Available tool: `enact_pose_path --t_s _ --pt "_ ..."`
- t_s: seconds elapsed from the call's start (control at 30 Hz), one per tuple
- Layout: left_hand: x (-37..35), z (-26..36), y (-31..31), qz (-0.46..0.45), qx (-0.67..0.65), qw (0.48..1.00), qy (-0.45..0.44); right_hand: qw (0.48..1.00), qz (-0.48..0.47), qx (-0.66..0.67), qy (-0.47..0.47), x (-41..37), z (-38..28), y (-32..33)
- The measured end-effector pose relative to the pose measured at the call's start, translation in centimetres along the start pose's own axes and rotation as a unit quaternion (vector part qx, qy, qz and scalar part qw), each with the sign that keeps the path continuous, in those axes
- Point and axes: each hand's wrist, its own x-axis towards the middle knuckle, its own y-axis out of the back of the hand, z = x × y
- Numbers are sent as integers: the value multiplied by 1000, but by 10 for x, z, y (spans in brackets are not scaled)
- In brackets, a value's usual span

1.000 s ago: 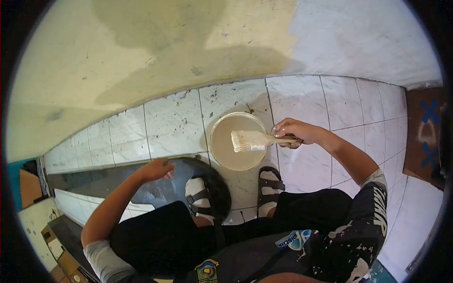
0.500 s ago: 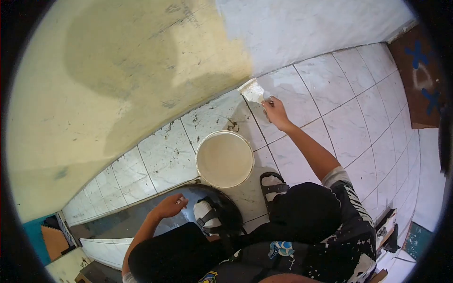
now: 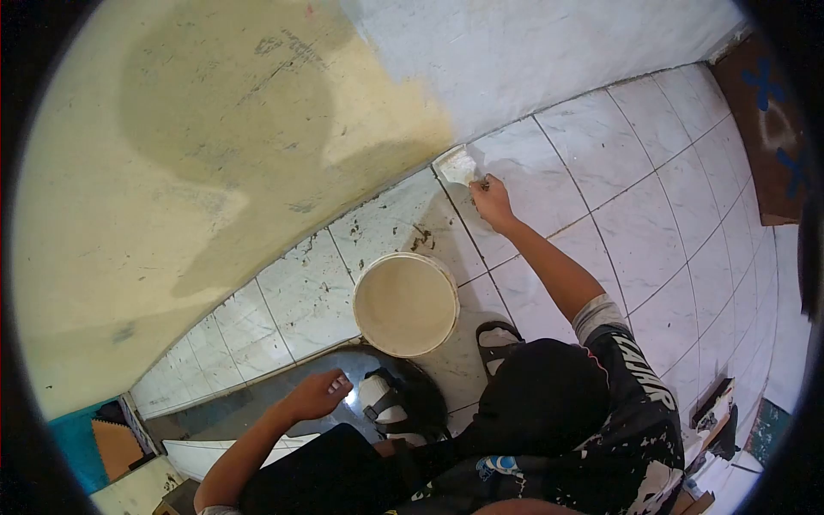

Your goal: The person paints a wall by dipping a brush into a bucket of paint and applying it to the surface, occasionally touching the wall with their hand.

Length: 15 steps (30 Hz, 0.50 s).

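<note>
My right hand point(image 3: 492, 203) was closed round the handle of the brush point(image 3: 457, 165), the arm stretched well out ahead of me. The brush lay roughly in line with that arm, its long axis running forward and leftward from my grip, so the bristle end pointed at the foot of the wall point(image 3: 215, 206), right by its seam with the floor point(image 3: 549, 163), close under where yellow met pale white; I couldn't tell whether the bristles touched. My left hand point(image 3: 319, 394) was much farther from it, fingers loosely curled and half open, with nothing I could see in them, near my left foot point(image 3: 386, 403). Between my two hands, nearer my feet than the brush was, stood the bucket point(image 3: 403, 266)
</note>
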Motion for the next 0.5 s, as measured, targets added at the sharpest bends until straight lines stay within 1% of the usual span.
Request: enact_pose_path --t_s 0.07,0.2,0.27,0.4,0.47,0.5 --pt "0 -4 -7 -36 29 999 20 1000 8 -17 -4 3 2 -4" --pt "4 -5 -11 -46 22 998 40 1000 0 9 26 0 -1 -11" --pt "7 -12 -12 -45 11 999 25 996 11 70 48 -8 -10 -12" --pt "8 -5 -9 -30 27 999 11 998 -12 35 57 -21 -63 9" --pt "7 1 -7 -38 49 998 9 993 -28 88 76 -31 -96 19" --pt "9 0 -8 -38 46 998 7 993 -28 85 77 -39 -116 25"
